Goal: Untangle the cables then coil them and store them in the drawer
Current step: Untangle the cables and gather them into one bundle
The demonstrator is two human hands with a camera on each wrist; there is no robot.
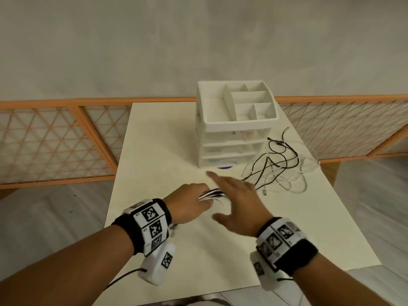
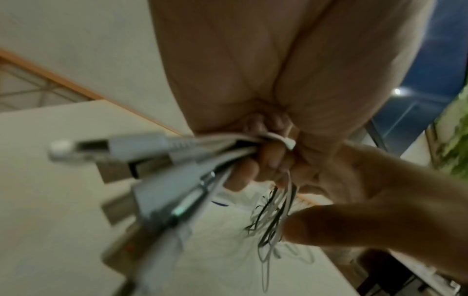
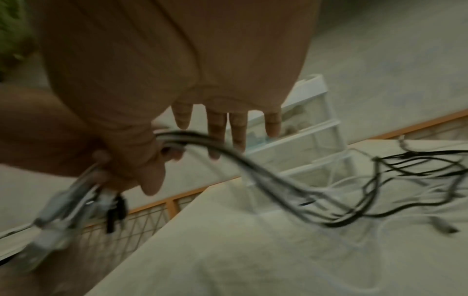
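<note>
A tangle of black and white cables (image 1: 278, 167) lies on the cream table (image 1: 154, 164), right of the white drawer unit (image 1: 234, 138). My left hand (image 1: 199, 198) grips one bunched end of these cables (image 2: 255, 140); its fingers curl round them and several plugs (image 2: 119, 147) stick out behind the fist. My right hand (image 1: 235, 196) hovers just right of the left, over the strands, with fingers (image 3: 239, 128) straight and spread and nothing in it. The strands (image 3: 283, 185) trail from the left fist to the pile. The image is motion-blurred.
The drawer unit has an open divided tray on top (image 1: 239, 104) and translucent drawers below. An orange lattice fence (image 1: 55, 142) runs behind the table, with grey floor on both sides. The table's left half is bare.
</note>
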